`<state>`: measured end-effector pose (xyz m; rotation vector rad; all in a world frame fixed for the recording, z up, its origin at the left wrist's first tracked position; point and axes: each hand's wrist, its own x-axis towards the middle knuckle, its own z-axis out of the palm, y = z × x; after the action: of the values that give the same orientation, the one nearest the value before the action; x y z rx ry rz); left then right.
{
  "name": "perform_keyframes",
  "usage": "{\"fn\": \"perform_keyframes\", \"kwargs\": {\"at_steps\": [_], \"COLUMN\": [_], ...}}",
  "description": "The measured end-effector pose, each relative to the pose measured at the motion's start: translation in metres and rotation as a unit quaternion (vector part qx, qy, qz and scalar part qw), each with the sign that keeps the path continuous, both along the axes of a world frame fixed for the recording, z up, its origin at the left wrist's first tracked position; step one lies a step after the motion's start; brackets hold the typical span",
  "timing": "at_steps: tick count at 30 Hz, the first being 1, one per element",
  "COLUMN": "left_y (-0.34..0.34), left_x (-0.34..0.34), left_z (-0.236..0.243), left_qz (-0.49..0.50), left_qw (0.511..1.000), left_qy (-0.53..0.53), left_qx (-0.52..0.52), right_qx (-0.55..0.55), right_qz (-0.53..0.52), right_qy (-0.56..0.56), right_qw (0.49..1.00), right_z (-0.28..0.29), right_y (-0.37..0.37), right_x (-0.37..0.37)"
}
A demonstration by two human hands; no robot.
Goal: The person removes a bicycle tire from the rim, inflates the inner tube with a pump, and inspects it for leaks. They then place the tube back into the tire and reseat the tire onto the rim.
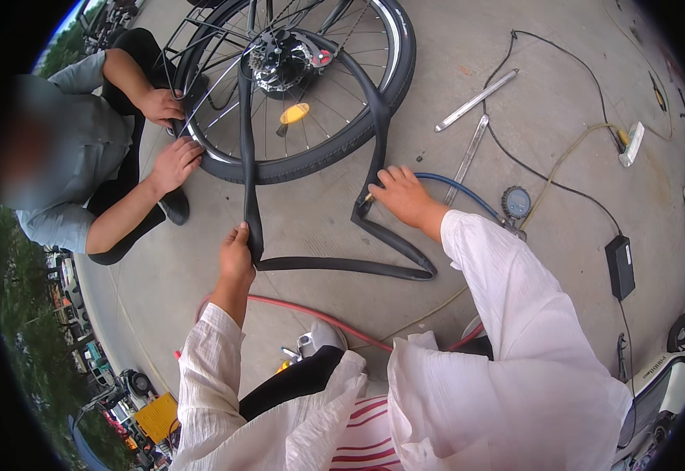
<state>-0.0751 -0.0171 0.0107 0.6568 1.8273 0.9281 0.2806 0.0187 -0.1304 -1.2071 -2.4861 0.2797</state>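
Note:
A limp black bicycle inner tube point(342, 265) runs in an angular loop from the rear wheel point(334, 151) toward me. My left hand point(236, 257) is closed around its near left bend. At the tube's right side, my right hand point(407, 196) grips the brass-coloured end point(370, 197) of an air hose against the tube, where the valve is; the fingers partly cover the join. From under that hand a blue hose point(462, 187) leads right to a round tire gauge point(516, 202) on the ground.
A co-worker crouches at the left, both hands point(176, 163) on the tire's edge. Two metal bars point(477, 100) lie right of the wheel. Farther right are a black power adapter point(619, 267), a white power strip point(632, 144) and cables. A red hose point(319, 314) crosses near my feet.

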Motion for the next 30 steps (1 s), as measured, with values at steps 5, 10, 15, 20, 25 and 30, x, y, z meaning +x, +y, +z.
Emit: {"fn": "perform_keyframes", "kwargs": {"at_steps": [5,10,15,20,25,30], "left_y": [0.002,-0.004,-0.001,-0.001,-0.001,0.004], "left_x": [0.018,-0.006,-0.006,0.005,0.015,0.018], "left_z": [-0.005,-0.033,-0.054,-0.057,-0.048,-0.043], "left_qz": [0.045,0.047,0.067,0.064,0.074,0.103], "left_qw": [0.999,0.998,0.997,0.997,0.997,0.994], "left_qy": [0.000,0.022,0.023,0.001,-0.016,0.031], "left_qx": [0.005,0.024,0.028,0.031,0.036,0.033], "right_qx": [-0.074,-0.012,0.048,0.053,0.004,-0.118], "right_qz": [-0.018,0.066,0.103,0.115,0.070,-0.021], "right_qy": [0.025,0.038,0.053,0.077,0.106,0.147], "right_qw": [0.997,0.997,0.992,0.989,0.992,0.982], "right_z": [-0.029,-0.020,-0.003,0.012,0.042,0.062], "right_y": [0.013,0.006,-0.004,-0.011,-0.017,-0.024], "right_x": [-0.013,0.000,0.022,0.043,0.056,0.064]}}
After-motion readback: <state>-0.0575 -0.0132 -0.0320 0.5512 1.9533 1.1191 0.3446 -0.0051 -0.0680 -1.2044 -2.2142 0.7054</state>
